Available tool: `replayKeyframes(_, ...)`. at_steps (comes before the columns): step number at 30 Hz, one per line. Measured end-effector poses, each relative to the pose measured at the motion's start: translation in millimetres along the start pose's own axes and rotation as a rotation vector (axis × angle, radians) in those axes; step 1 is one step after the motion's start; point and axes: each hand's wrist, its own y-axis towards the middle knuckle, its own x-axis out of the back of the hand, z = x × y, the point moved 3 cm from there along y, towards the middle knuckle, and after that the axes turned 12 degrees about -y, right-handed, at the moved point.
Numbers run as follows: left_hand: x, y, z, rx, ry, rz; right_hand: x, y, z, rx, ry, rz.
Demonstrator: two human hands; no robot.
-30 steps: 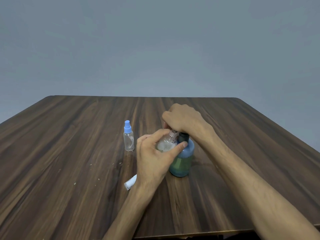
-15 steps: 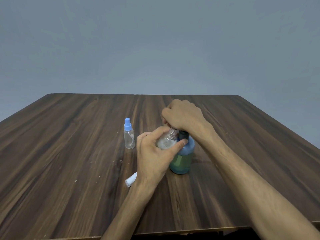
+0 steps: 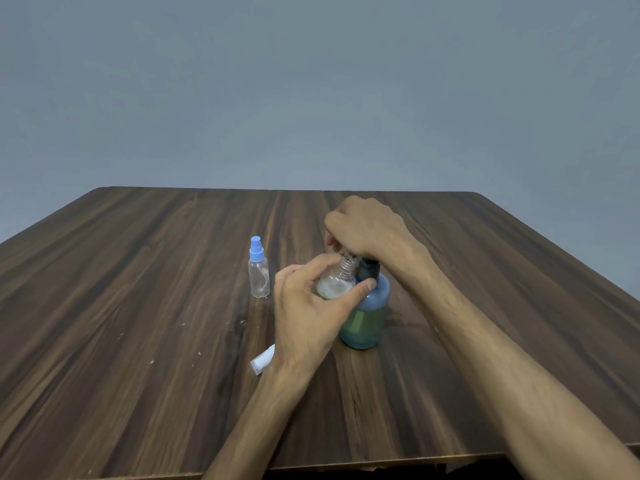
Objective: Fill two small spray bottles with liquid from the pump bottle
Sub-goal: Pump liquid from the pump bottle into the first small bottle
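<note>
On a dark wood-grain table (image 3: 138, 341), a capped clear spray bottle (image 3: 259, 271) stands left, a white cap (image 3: 262, 361) nearer. The left hand (image 3: 311, 313) grips an open, threaded-neck small bottle (image 3: 335, 284) against the round blue pump bottle (image 3: 367, 317). The right hand (image 3: 367, 228) curls over the pump, hiding it.

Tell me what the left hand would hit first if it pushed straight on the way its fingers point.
Likely the pump bottle: the left hand, gripping the open spray bottle, points right and away, and its thumb tip already seems to touch it. Depth is unclear.
</note>
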Motion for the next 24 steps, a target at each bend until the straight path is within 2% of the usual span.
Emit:
replayKeyframes(2, 0.1, 0.7, 0.6, 0.01, 0.003, -0.007, -3.2, -0.4, 0.4, -0.008, -0.038, 0.045)
replayKeyframes(7, 0.7, -0.1, 1.7, -0.006, 0.002, 0.0, 2.7, 1.1, -0.1, -0.006, 0.004, -0.076)
replayKeyframes(11, -0.2, 0.6, -2.0, -0.01, 0.003, -0.005, -4.5, 0.3, -2.0, -0.026, -0.022, -0.028)
replayKeyframes(15, 1.2, -1.6, -1.0, -0.021, 0.004, 0.003, 2.6, 1.2, -0.8, -0.014, 0.005, -0.121)
replayKeyframes(19, -0.6, 0.4, -3.3, -0.018, 0.007, -0.002, -4.5, 0.5, -3.0, -0.026, -0.032, -0.079)
replayKeyframes(24, 0.0, -0.9, 0.8, -0.016, 0.007, -0.004, 0.5, -0.6, -3.8, -0.026, -0.006, -0.159)
